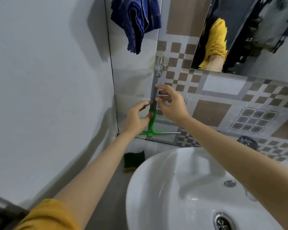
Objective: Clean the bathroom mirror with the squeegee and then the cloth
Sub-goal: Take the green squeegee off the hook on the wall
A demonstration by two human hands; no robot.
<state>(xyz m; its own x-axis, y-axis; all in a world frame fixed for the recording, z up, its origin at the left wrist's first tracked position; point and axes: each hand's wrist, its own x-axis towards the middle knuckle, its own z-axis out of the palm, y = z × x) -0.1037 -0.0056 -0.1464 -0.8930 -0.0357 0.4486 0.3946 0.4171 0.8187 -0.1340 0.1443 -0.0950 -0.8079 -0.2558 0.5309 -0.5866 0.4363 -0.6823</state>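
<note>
A squeegee [153, 117] with a grey handle and a green T-shaped head hangs blade-down from a metal hook [159, 66] at the tiled wall corner. My left hand [136, 117] is open beside it, thumb against the green neck, fingertips close to the grey handle. My right hand [171, 103] is open on the other side, with index fingertip and thumb touching the grey handle. A dark blue cloth [136, 22] hangs above on the wall. The mirror [264, 39] is at the upper right and reflects a yellow sleeve.
A white washbasin [165, 188] sits below my arms, its drain [223, 221] at the lower right. A dark green sponge [134, 161] lies on the ledge left of the basin. A dark round object [248, 141] stands behind the basin by the patterned tiles.
</note>
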